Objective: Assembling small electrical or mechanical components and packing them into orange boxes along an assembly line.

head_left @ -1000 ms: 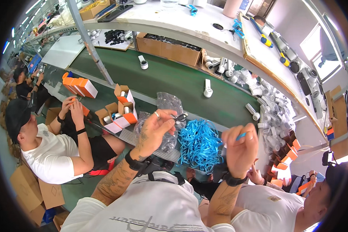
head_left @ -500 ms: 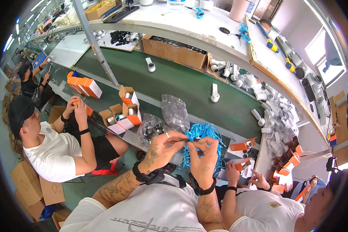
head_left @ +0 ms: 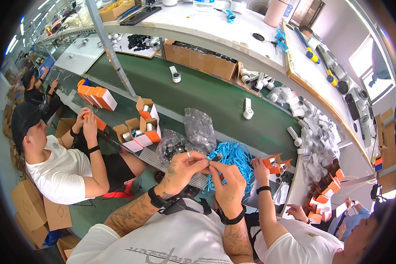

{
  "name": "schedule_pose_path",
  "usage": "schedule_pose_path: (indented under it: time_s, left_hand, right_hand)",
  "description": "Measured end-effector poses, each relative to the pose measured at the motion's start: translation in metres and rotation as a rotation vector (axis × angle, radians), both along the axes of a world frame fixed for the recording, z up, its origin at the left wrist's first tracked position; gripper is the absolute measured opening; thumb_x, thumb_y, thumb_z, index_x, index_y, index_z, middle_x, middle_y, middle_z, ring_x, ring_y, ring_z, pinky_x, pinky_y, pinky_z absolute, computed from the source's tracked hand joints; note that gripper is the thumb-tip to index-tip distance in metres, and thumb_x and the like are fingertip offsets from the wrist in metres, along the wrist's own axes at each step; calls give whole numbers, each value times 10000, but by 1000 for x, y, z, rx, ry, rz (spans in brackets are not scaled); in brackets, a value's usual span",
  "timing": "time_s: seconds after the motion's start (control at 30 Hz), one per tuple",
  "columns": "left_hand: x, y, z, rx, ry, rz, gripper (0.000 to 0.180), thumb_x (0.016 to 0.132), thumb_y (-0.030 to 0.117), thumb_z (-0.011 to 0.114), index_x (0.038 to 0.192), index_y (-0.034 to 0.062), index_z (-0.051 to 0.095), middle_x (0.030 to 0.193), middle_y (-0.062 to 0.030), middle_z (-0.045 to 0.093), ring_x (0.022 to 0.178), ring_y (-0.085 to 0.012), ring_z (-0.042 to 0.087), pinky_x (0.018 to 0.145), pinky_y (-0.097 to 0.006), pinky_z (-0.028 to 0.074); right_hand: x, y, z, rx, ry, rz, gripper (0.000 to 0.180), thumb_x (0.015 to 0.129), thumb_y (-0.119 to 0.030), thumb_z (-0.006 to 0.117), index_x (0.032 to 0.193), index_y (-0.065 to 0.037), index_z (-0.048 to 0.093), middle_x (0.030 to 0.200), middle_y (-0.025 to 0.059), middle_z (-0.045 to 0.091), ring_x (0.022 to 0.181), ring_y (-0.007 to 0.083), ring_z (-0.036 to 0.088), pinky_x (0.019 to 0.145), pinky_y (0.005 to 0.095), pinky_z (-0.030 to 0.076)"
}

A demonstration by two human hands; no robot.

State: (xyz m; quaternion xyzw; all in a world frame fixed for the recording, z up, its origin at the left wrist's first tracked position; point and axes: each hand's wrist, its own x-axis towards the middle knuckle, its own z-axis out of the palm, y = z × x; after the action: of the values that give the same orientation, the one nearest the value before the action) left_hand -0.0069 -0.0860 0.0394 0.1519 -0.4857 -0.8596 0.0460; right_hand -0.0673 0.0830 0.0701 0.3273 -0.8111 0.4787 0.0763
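My left hand (head_left: 184, 170) is closed in a pinch, with a blue lanyard and a small black fitting at its fingertips. Against it, my right hand (head_left: 229, 181) pinches the same small piece, thumb and forefinger meeting the left fingertips. The exact join between the parts is too small to make out. Just beyond and under my hands lies a tangled heap of blue lanyards (head_left: 237, 156). Left of the heap is a clear plastic bag (head_left: 169, 147) of small black parts, with another clear bag (head_left: 199, 127) behind it.
Open orange-and-white boxes (head_left: 136, 137) stand left of the bags. White handheld devices (head_left: 248, 110) lie on the green belt (head_left: 206, 92), and many more are heaped (head_left: 314, 141) at right. Co-workers sit on both sides; the right one's hand (head_left: 261, 171) is close to mine.
My right fingers have drawn in to the left fingertips, their arch flattening around the small piece. The right co-worker's hand has reached forward to an orange box.
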Motion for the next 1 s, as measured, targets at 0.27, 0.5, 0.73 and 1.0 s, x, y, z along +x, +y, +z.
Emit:
schedule_pose_path:
  time_s: [0.27, 0.5, 0.73, 1.0]
  left_hand:
    - [4, -17, 8, 67, 37, -150, 121, 1047, 74, 756, 1103, -32, 744, 1002, -79, 752, 895, -159, 727, 830, -320, 607]
    - [7, -13, -1, -1051, 120, -230, 110, 1026, 60, 752, 1109, -12, 752, 951, -94, 782, 806, -152, 759, 735, -320, 616]
    - [10, -30, 14, -639, 145, -481, 172, 1014, 105, 803, 1139, -7, 768, 991, -82, 741, 837, -133, 732, 749, -303, 593]
    - [16, -31, -5, -229, 82, -433, 188, 1070, 160, 741, 1141, -15, 745, 926, -52, 747, 778, -122, 700, 708, -306, 585]
  right_hand:
    - [-13, 21, -24, -199, -474, 81, 132, 957, -44, 816, 1082, -34, 775, 934, 127, 764, 754, 191, 676, 693, 315, 527]
    - [-26, 19, 10, 252, -279, 224, 130, 1008, -135, 766, 1018, -6, 770, 869, 174, 739, 778, 404, 739, 687, 435, 576]
    - [-30, 41, -39, 314, -319, 219, 189, 1044, -160, 719, 1154, -7, 709, 872, 207, 720, 841, 459, 721, 731, 482, 575]
    - [-8, 38, -40, 286, -705, 488, 222, 1100, -93, 585, 973, 48, 699, 708, 90, 613, 649, 177, 593, 609, 382, 464]
